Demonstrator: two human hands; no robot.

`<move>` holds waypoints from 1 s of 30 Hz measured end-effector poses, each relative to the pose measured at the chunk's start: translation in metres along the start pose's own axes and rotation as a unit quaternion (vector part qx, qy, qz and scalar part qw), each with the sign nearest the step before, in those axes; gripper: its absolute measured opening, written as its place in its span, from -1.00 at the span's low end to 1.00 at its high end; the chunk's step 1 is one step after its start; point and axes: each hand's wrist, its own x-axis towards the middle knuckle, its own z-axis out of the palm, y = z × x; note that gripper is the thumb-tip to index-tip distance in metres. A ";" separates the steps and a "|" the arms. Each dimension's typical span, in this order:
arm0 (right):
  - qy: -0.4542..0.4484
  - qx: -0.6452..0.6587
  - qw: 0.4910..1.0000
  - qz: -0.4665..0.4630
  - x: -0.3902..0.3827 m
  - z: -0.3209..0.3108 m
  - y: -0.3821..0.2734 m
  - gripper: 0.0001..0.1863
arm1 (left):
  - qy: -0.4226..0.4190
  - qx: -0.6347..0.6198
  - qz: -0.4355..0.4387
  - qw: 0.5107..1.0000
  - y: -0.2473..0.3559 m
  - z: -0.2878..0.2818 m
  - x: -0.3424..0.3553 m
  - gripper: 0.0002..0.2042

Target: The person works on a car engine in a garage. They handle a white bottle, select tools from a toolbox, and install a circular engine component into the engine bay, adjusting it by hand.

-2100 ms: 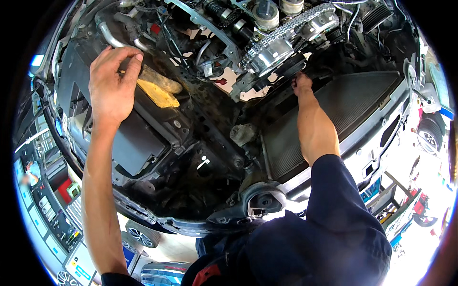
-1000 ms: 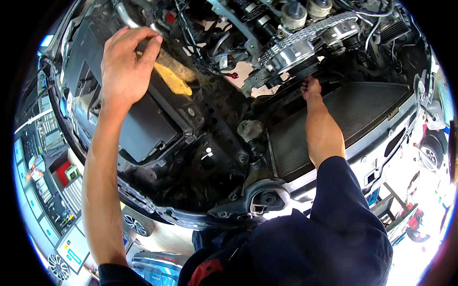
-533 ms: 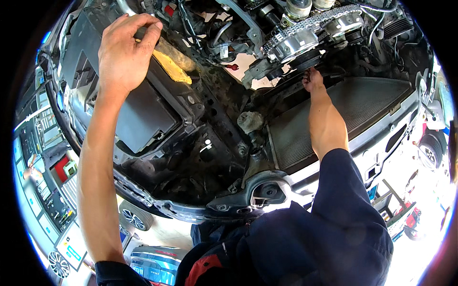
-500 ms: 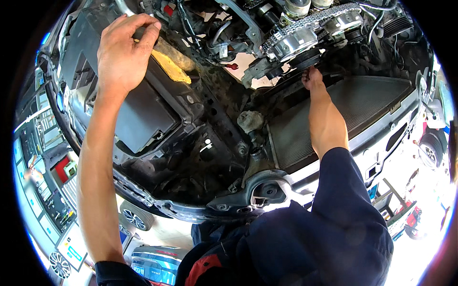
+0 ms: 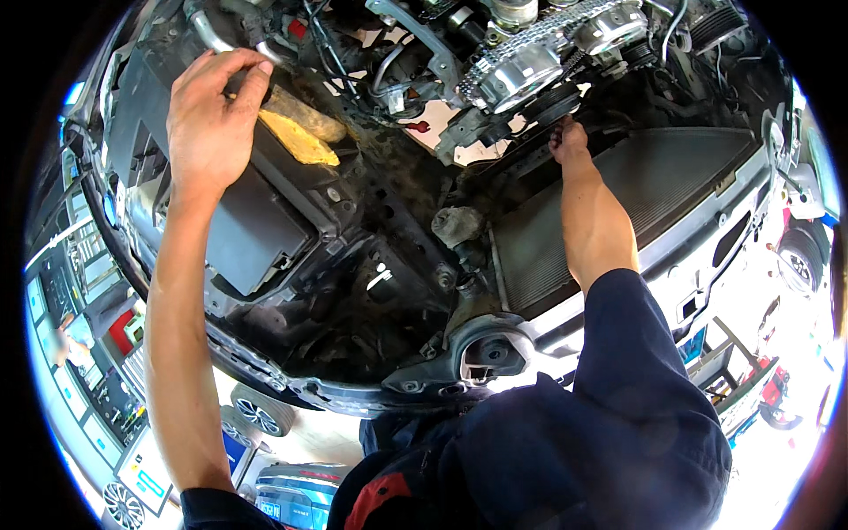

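Observation:
My left hand (image 5: 212, 119) rests at the black plastic box cover (image 5: 256, 230) on the left of the engine bay. Its thumb and forefinger curve toward each other with a gap between, and nothing shows in them; the other fingertips are hidden. A yellow cloth-like piece (image 5: 299, 141) and a brownish roll-shaped thing (image 5: 309, 115) lie beside the thumb. My right hand (image 5: 570, 140) reaches over the radiator (image 5: 618, 208) with curled fingers, just below a dark pulley (image 5: 552, 102). What those fingers hold, if anything, is hidden.
Above the right hand sits the exposed engine front with a timing chain (image 5: 495, 62) and a round metal sprocket housing (image 5: 523, 78). A cloth-covered pipe end (image 5: 457, 227) stands left of the radiator. The front frame (image 5: 495, 349) runs between my body and the bay.
The engine bay has shifted slightly left in the picture as the view moved. My right hand stays below the pulley, its fingers turned a little. My left hand keeps its place by the box.

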 end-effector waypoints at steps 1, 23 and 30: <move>-0.038 0.040 0.998 0.019 0.000 0.001 -0.003 -0.81 | -0.028 -0.022 -0.032 0.999 0.004 -0.005 0.001 -0.77; 0.030 -0.010 0.999 0.030 0.003 0.004 -0.006 -0.77 | 0.014 0.004 0.012 1.000 0.004 0.000 0.001 -0.78; 0.024 -0.024 0.999 0.009 0.024 -0.001 -0.002 -0.78 | 0.022 0.004 0.010 1.000 0.006 0.001 0.005 -0.80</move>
